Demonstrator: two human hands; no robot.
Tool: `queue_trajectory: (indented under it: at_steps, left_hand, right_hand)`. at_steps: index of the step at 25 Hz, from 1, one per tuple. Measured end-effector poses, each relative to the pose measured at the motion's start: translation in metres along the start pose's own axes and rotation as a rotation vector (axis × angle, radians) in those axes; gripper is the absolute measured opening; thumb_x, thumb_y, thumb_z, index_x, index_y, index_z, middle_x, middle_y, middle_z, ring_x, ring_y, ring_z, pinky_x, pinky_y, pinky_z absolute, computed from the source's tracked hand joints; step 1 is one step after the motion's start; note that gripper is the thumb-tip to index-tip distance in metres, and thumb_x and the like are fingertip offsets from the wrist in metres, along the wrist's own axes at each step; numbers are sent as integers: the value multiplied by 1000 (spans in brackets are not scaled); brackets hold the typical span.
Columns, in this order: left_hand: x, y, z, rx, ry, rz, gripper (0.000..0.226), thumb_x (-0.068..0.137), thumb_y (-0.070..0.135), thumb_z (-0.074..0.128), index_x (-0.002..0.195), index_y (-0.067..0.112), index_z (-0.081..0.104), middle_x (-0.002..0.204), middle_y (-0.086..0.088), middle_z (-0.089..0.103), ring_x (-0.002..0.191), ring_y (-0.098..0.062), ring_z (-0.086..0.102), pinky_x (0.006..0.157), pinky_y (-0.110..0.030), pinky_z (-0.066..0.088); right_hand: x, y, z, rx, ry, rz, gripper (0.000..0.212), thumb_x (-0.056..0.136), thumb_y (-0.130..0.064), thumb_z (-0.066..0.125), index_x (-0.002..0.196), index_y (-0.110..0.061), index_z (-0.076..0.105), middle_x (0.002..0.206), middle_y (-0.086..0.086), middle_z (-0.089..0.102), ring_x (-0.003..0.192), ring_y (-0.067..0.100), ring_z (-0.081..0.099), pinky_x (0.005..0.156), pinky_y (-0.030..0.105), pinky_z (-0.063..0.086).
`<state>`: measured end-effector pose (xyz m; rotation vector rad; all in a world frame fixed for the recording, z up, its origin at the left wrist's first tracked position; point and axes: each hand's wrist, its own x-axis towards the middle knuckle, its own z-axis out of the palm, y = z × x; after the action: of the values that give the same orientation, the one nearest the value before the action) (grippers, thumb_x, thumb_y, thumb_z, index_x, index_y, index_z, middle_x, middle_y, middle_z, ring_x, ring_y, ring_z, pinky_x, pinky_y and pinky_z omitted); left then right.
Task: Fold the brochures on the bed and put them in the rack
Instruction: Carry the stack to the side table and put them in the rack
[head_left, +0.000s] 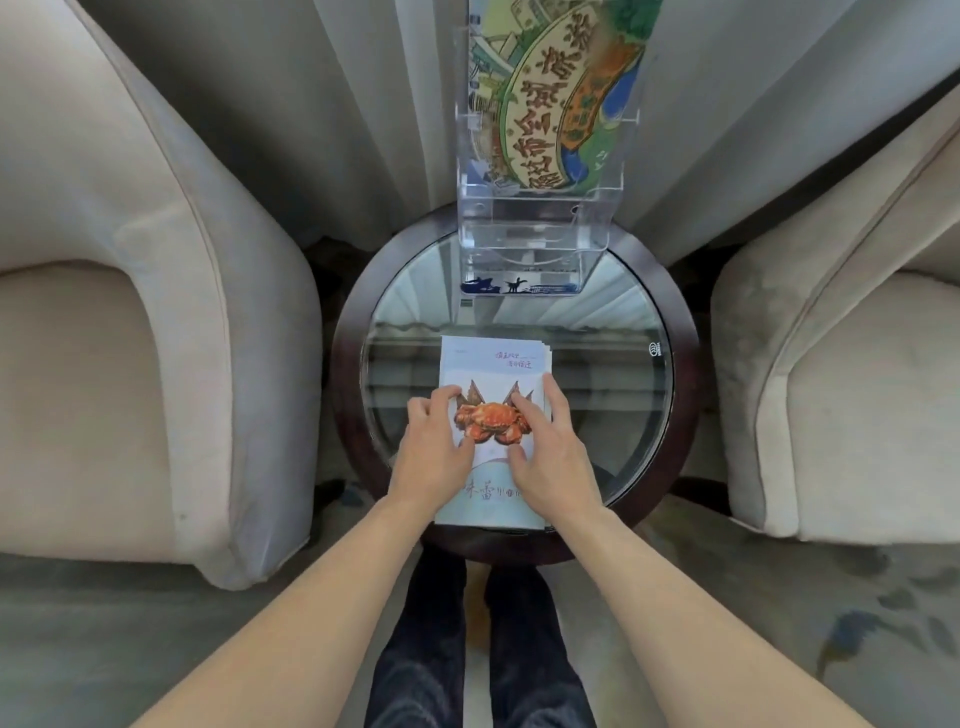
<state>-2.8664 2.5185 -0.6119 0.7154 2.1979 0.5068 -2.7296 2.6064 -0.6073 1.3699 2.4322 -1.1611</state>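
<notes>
A stack of folded brochures (493, 364), pale blue with an orange crab printed on top, lies on the near half of a round glass table (623, 395). My left hand (434, 447) rests on the stack's left side, fingers curled onto the cover. My right hand (545, 447) presses flat on the right side, fingers spread over the crab picture. A clear acrylic rack (535, 244) stands at the table's far edge. Its upper pocket holds a colourful illustrated brochure (550, 104); the lower front pockets look empty.
Beige armchairs stand on the left (130, 338) and on the right (841, 389) of the table. Pale curtains (311, 104) hang behind the rack. My legs in dark trousers (478, 649) are below the table's near rim, on patterned carpet.
</notes>
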Motion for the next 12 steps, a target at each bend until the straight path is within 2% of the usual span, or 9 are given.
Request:
queue_trajectory:
  at_steps: [3, 5, 8, 12]
  left_hand:
    - [6, 5, 8, 23, 44, 31, 58, 89, 20, 64, 139, 28, 35, 123, -2, 36, 96, -19, 55, 72, -30, 50]
    - [10, 10, 10, 161, 119, 52, 59, 88, 21, 65, 140, 26, 37, 122, -4, 41, 106, -20, 48, 78, -34, 52]
    - [12, 13, 12, 353, 197, 89, 58, 86, 25, 65, 139, 23, 41, 123, -6, 44, 107, -23, 43, 84, -36, 48]
    - [15, 13, 14, 360, 180, 64, 55, 88, 24, 64, 139, 24, 43, 127, -6, 41, 109, -24, 44, 85, -37, 46]
  right_hand:
    - [11, 8, 3, -53, 36, -14, 60, 93, -19, 61, 150, -23, 41, 167, 0, 7, 117, 29, 57, 86, 41, 55]
    - [18, 7, 3, -163, 71, -10, 61, 91, -21, 62, 149, -24, 42, 166, 5, 13, 117, 32, 56, 83, 43, 55]
    - [23, 6, 4, -401, 114, -27, 60, 89, -27, 64, 145, -27, 45, 160, 10, 28, 108, 33, 54, 81, 43, 51]
    - [26, 4, 6, -485, 161, -34, 56, 84, -27, 67, 138, -27, 51, 151, 10, 39, 108, 30, 50, 83, 42, 46]
